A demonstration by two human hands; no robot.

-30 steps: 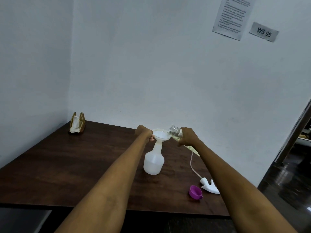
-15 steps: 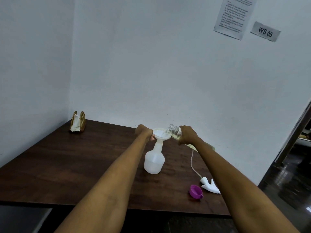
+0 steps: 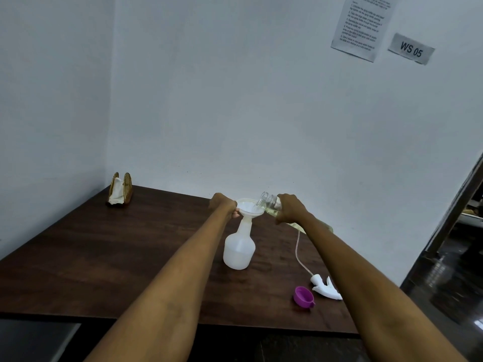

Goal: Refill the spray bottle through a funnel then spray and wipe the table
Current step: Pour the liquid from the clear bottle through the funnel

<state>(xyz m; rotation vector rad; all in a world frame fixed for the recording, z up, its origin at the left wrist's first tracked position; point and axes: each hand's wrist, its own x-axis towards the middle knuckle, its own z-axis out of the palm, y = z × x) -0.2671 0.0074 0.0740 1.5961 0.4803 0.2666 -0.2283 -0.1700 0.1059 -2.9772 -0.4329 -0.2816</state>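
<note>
A white translucent spray bottle (image 3: 239,250) stands uncapped on the dark wooden table (image 3: 104,252), with a white funnel (image 3: 250,207) set in its neck. My left hand (image 3: 223,203) grips the funnel's left rim. My right hand (image 3: 291,209) holds a clear bottle (image 3: 269,202) with yellowish liquid, tipped so its open mouth is over the funnel. The white spray head (image 3: 325,287) with its thin tube lies on the table to the right, partly behind my right forearm.
A purple cap (image 3: 303,297) lies near the spray head by the front right edge. A wooden napkin holder (image 3: 119,189) with white tissue stands at the back left corner. Walls close the back and left; a doorway opens at the right.
The clear bottle's mouth has moved slightly left, further over the funnel. My left hand and the spray bottle have stayed in place.
</note>
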